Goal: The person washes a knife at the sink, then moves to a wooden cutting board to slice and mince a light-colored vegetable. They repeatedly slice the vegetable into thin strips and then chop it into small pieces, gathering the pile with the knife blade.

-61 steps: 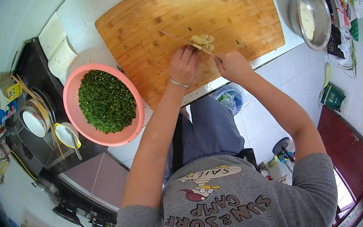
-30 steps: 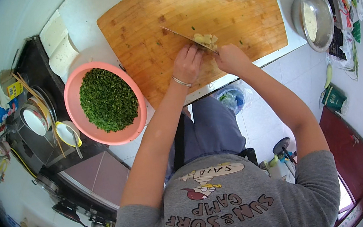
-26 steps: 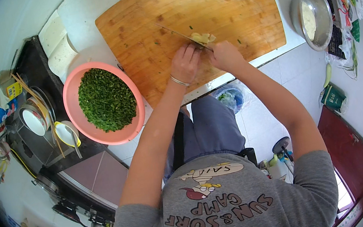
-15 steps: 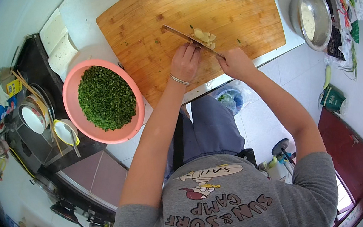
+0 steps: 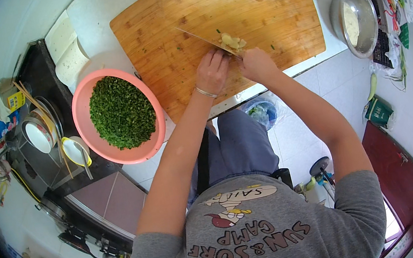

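Observation:
My right hand (image 5: 259, 64) grips a knife (image 5: 204, 40) by its handle, its fingers wrapped round it. The blade lies slantwise over the wooden cutting board (image 5: 165, 21), pointing far left. Beside the blade, my left hand (image 5: 211, 72) is closed, its bent fingertips pressed down on something they mostly hide. On the far side of the knife sits a small heap of pale yellow cut pieces (image 5: 232, 42), which look like ginger. Tiny green bits are scattered on the board.
Left of the board stands a pink basin (image 5: 79, 110) of chopped greens. Bowls (image 5: 39, 135) and chopsticks (image 5: 34, 103) lie farther left. A metal bowl (image 5: 363, 14) with pale contents is at the right. Below the counter edge is a lined blue bin (image 5: 263, 113).
My right hand has moved slightly left and away from me, carrying the knife with it. The blade's tip now reaches farther left. My left hand has barely shifted.

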Available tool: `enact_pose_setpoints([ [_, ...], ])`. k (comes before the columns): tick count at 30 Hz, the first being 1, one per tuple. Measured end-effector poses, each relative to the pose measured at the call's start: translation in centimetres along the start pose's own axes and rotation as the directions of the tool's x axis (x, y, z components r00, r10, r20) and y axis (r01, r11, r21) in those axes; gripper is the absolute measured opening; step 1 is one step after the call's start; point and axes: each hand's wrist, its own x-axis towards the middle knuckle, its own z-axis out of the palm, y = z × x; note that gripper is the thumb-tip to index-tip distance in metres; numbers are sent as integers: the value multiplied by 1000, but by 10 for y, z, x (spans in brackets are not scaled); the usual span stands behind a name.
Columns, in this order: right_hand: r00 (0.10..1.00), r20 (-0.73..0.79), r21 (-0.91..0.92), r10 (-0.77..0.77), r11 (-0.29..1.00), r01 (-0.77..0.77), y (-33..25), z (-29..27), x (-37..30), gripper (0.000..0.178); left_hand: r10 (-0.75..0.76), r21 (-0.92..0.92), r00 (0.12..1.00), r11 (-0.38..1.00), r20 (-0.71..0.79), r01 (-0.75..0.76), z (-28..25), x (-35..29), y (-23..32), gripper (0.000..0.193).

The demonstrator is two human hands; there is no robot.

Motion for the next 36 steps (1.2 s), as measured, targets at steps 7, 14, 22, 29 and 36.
enact_pose_setpoints([
  [7,988,-156,217,-19,975,54,-2,-26,-16,28,15,17,1000,1000,-3,-15,-3,-1,0,17],
  [14,998,-54,140,-14,990,22,-1,-22,-36,30,-2,3,1000,1000,14,2,1,-1,-1,15],
  [22,999,25,43,20,999,-21,-1,-10,-23,27,-35,22,999,999,33,34,-2,-2,0,17],
  [29,999,-51,101,-5,995,10,-6,-9,1,23,-61,3,996,998,64,61,-1,-6,-1,20],
  [36,995,-85,169,-60,983,74,-3,-29,-20,26,-4,9,1000,1000,-13,4,1,-3,-1,16],
])
